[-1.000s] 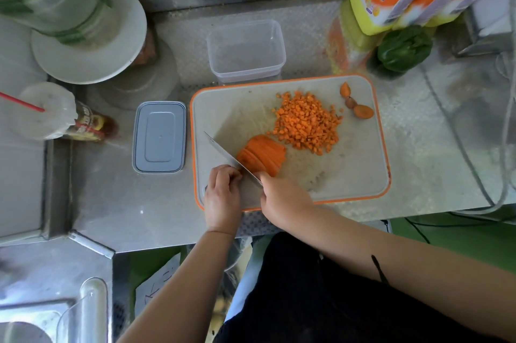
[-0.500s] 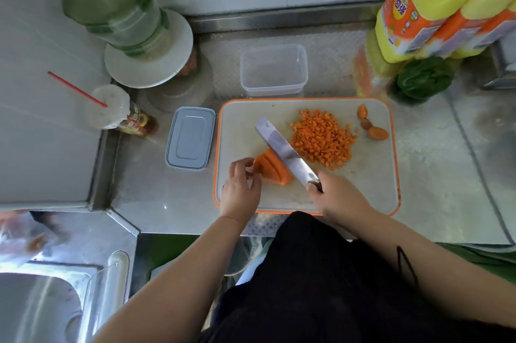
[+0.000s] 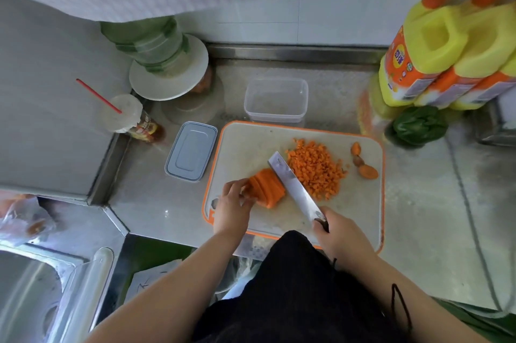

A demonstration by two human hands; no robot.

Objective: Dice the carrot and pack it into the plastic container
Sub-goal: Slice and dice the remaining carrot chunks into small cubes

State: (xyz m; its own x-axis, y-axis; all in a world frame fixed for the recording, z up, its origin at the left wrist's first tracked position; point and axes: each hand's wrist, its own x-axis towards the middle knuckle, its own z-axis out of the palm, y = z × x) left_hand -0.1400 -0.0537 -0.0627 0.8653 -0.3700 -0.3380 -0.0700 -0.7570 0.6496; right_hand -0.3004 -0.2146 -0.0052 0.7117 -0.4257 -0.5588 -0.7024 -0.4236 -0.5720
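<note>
We see a white cutting board (image 3: 245, 147) with an orange rim lying on a steel table (image 3: 156, 197), its near edge overhanging the table's front lip. On the board, the left hand (image 3: 231, 208) curls its fingers onto the left end of a fan of carrot slices (image 3: 266, 187), its grip pressed against them. The right hand (image 3: 339, 233) has its grip clamped round the handle of a knife (image 3: 294, 189) at the board's near edge; the blade runs diagonally up and left, its flat side just right of the slices. Whether the edge touches the board we cannot tell. Right of the blade on the board lies a heap of diced carrot (image 3: 317, 169), and toward the board's far right corner sit three carrot ends (image 3: 363, 162), apart from the heap. The plastic container (image 3: 276, 99) stands just beyond the board's far edge, open, with no carrot in it. Its grey lid (image 3: 191, 151) lies flat just left of the board. Bare board shows at the far left corner and along the right side. A green pepper (image 3: 417, 126) rests beyond the board's far right corner, below yellow bottles (image 3: 435, 55).
</note>
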